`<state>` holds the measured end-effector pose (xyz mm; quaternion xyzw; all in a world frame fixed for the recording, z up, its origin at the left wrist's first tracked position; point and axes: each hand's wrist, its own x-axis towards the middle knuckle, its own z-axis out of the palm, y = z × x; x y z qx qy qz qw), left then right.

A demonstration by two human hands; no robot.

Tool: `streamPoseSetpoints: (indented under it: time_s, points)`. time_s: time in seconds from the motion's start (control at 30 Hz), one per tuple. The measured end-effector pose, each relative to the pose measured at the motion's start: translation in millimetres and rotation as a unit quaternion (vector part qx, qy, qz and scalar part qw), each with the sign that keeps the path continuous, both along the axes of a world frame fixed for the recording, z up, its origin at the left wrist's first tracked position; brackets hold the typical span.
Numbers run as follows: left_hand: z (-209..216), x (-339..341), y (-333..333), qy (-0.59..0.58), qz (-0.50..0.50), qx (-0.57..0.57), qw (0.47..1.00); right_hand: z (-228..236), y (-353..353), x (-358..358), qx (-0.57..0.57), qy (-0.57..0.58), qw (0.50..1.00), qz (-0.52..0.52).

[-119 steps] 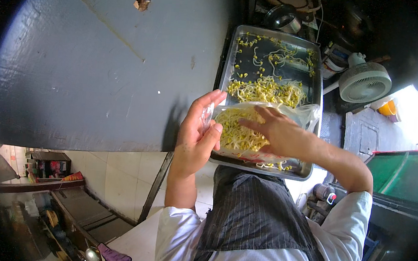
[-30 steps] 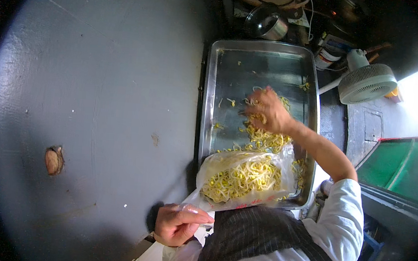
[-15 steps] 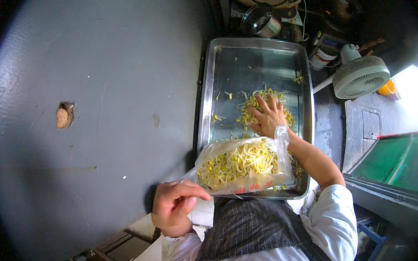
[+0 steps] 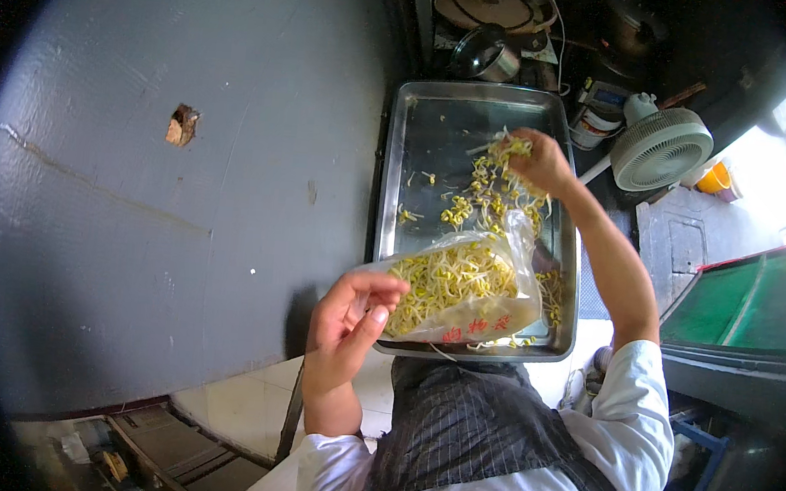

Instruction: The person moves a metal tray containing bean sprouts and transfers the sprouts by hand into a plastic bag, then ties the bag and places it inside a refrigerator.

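My right hand (image 4: 540, 163) is closed on a bunch of yellow-headed bean sprouts (image 4: 510, 148), lifted over the far right part of the metal tray (image 4: 392, 153). Below it, more sprouts (image 4: 494, 198) lie loosely heaped on the tray. A clear plastic bag (image 4: 521, 316) with red print lies across the tray's near end, its mouth facing up, filled with bean sprouts (image 4: 455, 283). At the bag's left edge is my left hand (image 4: 345, 325), fingers loosely curled and thumb apart from them. Its fingertips reach over the bag's edge; whether they touch the plastic is unclear.
A grey wall panel (image 4: 182, 229) rises close along the tray's left side. Beyond the tray stands a metal pot (image 4: 499, 65). To the right are a white fan (image 4: 663, 151), a white tub (image 4: 594, 127) and a green panel (image 4: 749, 301).
My right hand has gone from lying spread on the sprouts to gripping a bunch, raised farther away. My left hand has moved forward along the bag's edge, its fingers parting from the thumb.
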<state>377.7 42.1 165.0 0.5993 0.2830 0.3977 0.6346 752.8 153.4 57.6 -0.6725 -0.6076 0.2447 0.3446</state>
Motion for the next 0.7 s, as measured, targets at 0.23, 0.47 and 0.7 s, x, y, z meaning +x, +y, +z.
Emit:
streamPoseSetpoints:
  time_s: [0.23, 0.47, 0.7]
  points:
    - [2, 18, 11, -0.022, 0.087, -0.028, 0.996, 160, -43, -50, 0.093, 0.062, 0.974, 0.199]
    - [-1, 14, 13, -0.048, 0.128, -0.019, 0.99, 132, -71, -155, 0.068, -0.037, 0.884, 0.461]
    - [4, 4, 6, -0.006, 0.1, 0.009, 0.995, 62, -90, -179, 0.09, -0.229, 0.823, 0.511]
